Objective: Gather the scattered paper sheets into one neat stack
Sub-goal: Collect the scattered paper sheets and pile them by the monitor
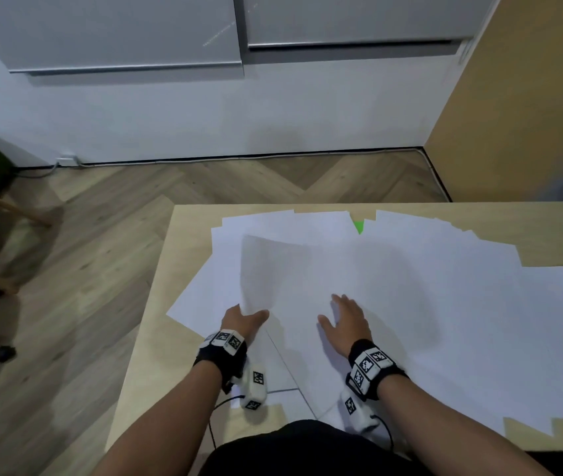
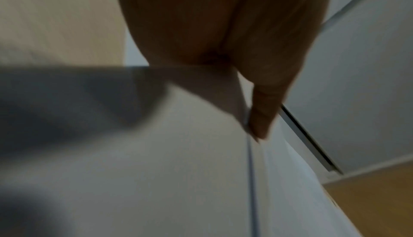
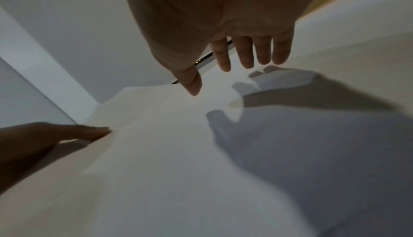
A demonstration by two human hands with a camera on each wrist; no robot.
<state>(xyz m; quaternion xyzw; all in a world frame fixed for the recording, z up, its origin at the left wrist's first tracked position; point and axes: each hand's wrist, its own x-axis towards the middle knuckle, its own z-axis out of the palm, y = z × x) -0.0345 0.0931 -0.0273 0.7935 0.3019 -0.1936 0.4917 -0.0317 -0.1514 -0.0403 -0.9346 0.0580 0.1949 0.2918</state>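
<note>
Head view shows white paper sheets (image 1: 410,286) fanned loosely across a pale wooden bench (image 1: 146,355), overlapping from about 10 o'clock round to 3 o'clock of the person's hands, with a small green scrap (image 1: 359,226) peeking out between sheets at 12 o'clock. One lifted sheet (image 1: 280,269) tilts up off the pile; the left hand (image 1: 242,321) pinches its near edge, thumb on top (the left wrist view shows the thumb (image 2: 266,103) pressed against the paper's edge, though blurred). Just to its 3 o'clock, the right hand (image 1: 345,324) hovers over the pile with fingers (image 3: 263,51) straight and spread, holding nothing; its shadow falls on the sheets beneath. Both wrists carry black bands with checkered marker cubes (image 1: 369,364). Herringbone floor (image 1: 84,252) lies beyond the bench.
</note>
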